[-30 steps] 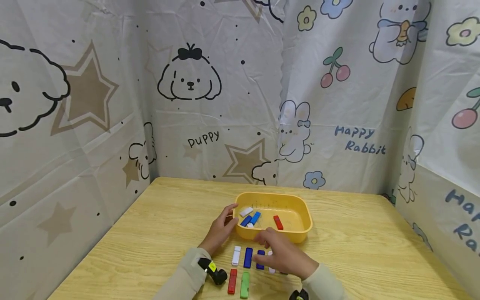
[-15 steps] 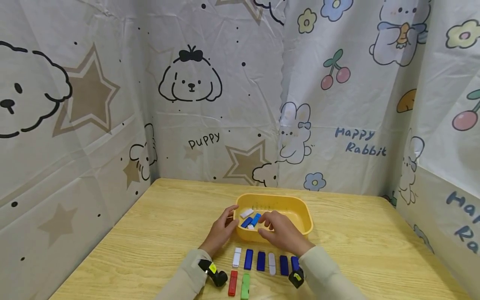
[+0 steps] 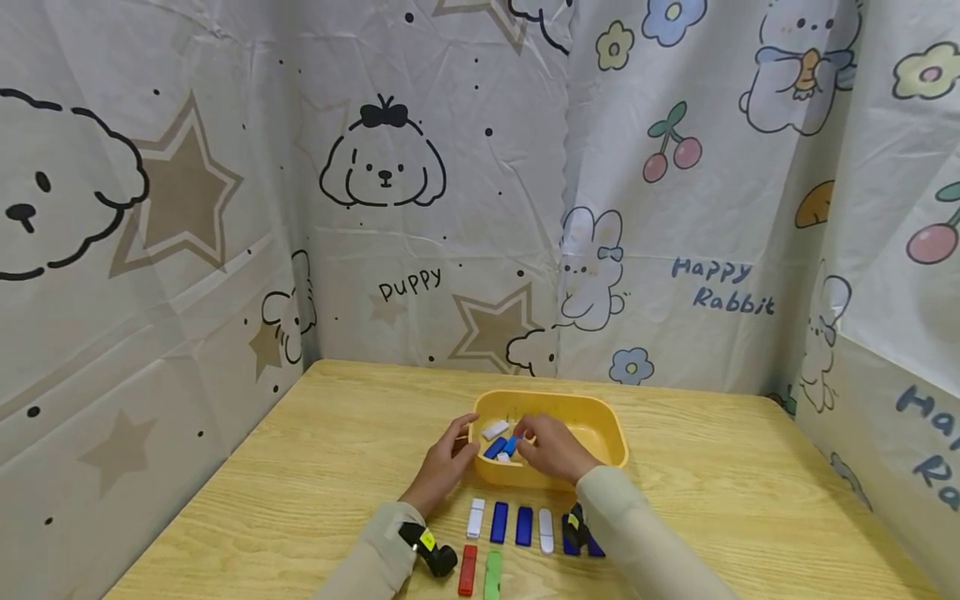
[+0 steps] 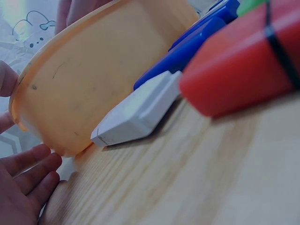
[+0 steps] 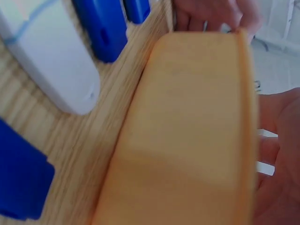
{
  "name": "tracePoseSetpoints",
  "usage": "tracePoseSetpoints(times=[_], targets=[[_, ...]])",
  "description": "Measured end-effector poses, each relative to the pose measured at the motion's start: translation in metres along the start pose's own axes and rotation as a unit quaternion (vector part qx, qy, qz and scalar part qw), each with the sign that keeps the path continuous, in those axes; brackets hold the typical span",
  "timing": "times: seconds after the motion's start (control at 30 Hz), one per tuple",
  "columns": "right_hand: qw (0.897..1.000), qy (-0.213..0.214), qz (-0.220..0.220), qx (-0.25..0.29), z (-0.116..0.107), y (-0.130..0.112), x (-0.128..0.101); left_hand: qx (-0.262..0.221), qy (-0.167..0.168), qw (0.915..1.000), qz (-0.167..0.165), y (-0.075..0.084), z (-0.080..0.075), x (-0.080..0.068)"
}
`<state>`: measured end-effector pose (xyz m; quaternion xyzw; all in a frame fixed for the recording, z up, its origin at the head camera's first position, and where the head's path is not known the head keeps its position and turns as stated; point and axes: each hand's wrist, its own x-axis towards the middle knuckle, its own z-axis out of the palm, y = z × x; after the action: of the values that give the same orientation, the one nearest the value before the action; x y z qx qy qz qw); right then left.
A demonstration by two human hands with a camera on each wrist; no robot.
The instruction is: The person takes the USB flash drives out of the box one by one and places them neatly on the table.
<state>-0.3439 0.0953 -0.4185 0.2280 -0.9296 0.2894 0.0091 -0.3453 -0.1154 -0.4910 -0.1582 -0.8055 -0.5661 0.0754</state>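
My left hand [image 3: 441, 467] lies along the left end of a yellow plastic bin [image 3: 611, 450], its fingers fairly straight and touching the wall. Reaching over the near rim, my right hand [image 3: 557, 448] has its bent fingertips at a light blue stick [image 3: 512, 446] inside; whether they pinch it is hidden. These small capped plastic sticks look like USB flash drives. Beside that one lie a dark blue stick [image 3: 495, 448], a white stick [image 3: 495, 430] and another partly hidden white one [image 3: 503, 457]. The red stick seen earlier in the bin is out of sight behind the right hand.
In front of the bin runs a row of sticks: white [image 3: 476, 518], dark blue [image 3: 499, 523], another dark blue [image 3: 524, 527], rounded white [image 3: 546, 531], and dark blue ones partly under the right wrist. A red stick [image 3: 467, 570] and a green stick [image 3: 492, 575] lie nearer.
My right hand has moved from above the near rim into the bin and leftward to the light blue stick, covering the red one. My left hand stays at the bin's left end.
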Motion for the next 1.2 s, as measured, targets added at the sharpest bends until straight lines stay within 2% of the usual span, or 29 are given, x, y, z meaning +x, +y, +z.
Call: tracePoseSetpoints(times=[0.33, 0.53, 0.63, 0.77, 0.87, 1.0, 1.2], targets=[[1.0, -0.003, 0.019, 0.015, 0.011, 0.011, 0.018, 0.002, 0.003, 1.0, 0.006, 0.001, 0.001, 0.001], [0.999, -0.014, 0.027, 0.018, 0.014, 0.016, 0.021, 0.004, -0.002, 1.0, -0.006, 0.002, 0.002, 0.0], [0.999, -0.023, 0.031, 0.007, 0.016, 0.018, 0.023, 0.003, 0.001, 0.9999, -0.013, 0.003, 0.001, -0.001], [0.998, -0.052, 0.044, -0.001, 0.016, 0.02, 0.025, 0.0, 0.003, 1.0, -0.007, 0.002, 0.001, -0.001], [0.997, -0.067, 0.042, -0.01, 0.017, 0.02, 0.026, -0.004, 0.001, 1.0, -0.003, 0.002, 0.0, -0.001], [0.998, -0.06, 0.028, -0.009, 0.017, 0.021, 0.025, -0.004, 0.003, 1.0, -0.005, 0.004, 0.001, -0.001], [0.996, -0.049, 0.074, 0.021, 0.015, 0.018, 0.025, 0.003, 0.003, 1.0, -0.006, 0.004, 0.0, 0.0]])
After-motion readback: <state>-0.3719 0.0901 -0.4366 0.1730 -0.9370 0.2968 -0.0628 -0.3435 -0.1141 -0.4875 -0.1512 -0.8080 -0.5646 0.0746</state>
